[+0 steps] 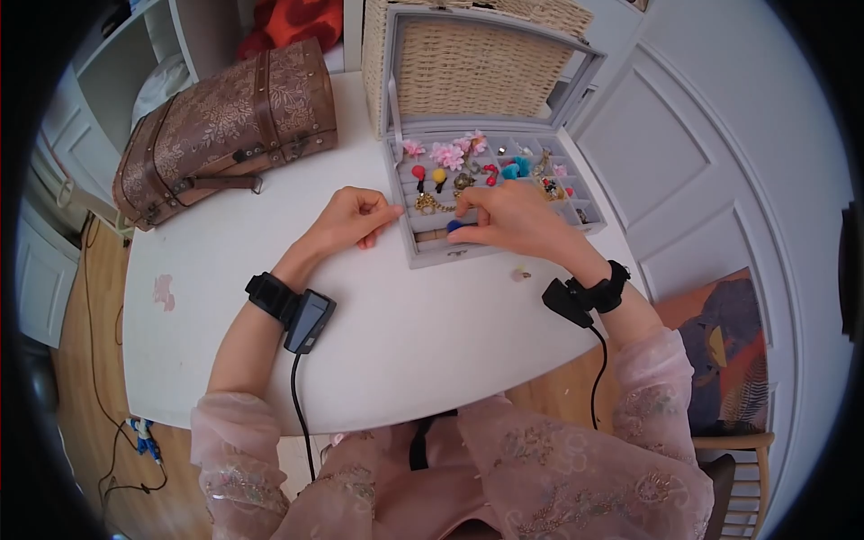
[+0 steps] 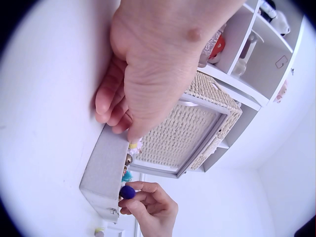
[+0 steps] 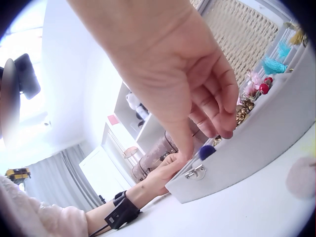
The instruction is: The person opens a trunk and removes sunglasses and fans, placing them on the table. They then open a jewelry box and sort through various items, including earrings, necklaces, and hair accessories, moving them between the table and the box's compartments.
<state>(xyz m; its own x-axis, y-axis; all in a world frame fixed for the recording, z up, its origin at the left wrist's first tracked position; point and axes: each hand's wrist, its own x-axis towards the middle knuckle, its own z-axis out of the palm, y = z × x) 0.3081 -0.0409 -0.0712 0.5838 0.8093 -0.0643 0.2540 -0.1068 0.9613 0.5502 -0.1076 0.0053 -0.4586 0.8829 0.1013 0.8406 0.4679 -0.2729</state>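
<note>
A grey jewelry box with its glass lid raised stands on the white table. My right hand is over its front compartment, thumb and fingertips around a dark blue pom-pom at the front wall. In the right wrist view the pom-pom shows just above the metal clasp. My left hand rests on the table by the box's left side, fingers loosely curled and holding nothing. Inside the box are a red pom-pom, a yellow pom-pom, pink flowers, a gold chain and teal tassels.
A brown patterned case lies at the table's back left. Behind the box stands a woven basket. A small pale item lies on the table in front of the box. The panelled wall is on the right.
</note>
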